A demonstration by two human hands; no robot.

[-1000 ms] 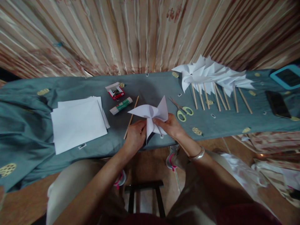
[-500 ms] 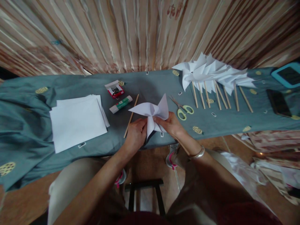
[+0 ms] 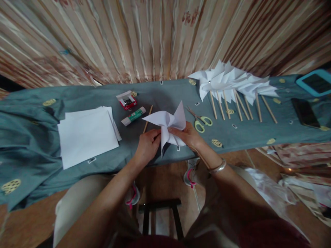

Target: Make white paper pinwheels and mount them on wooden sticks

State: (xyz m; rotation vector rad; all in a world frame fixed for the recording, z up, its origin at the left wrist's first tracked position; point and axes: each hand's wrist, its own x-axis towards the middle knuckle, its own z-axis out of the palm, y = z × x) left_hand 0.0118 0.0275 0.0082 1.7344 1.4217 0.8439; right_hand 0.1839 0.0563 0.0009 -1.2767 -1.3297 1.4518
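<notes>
A white paper pinwheel [image 3: 165,120] with folded blades is held just above the near edge of the cloth-covered table. My right hand [image 3: 190,136] grips it from the right, the thumb pressed near its centre. My left hand [image 3: 148,144] is closed at its left side, fingers pinching the paper's edge; its fingertips are partly hidden behind a blade. A thin wooden stick [image 3: 148,119] lies just beyond my left hand, its lower end covered by the hand. Scissors with light green handles [image 3: 200,122] rest to the right of my right hand.
White paper sheets [image 3: 88,137] are stacked at left. A glue stick [image 3: 133,116] and an open red box of pins [image 3: 127,101] lie beyond my left hand. Finished pinwheels on sticks [image 3: 232,81] overlap at back right, near a black phone [image 3: 305,112] and a blue-framed device [image 3: 315,82].
My left hand has shifted slightly left and up along the pinwheel, covering the lower end of the stick. The right hand keeps its grip. The whole view has moved a little.
</notes>
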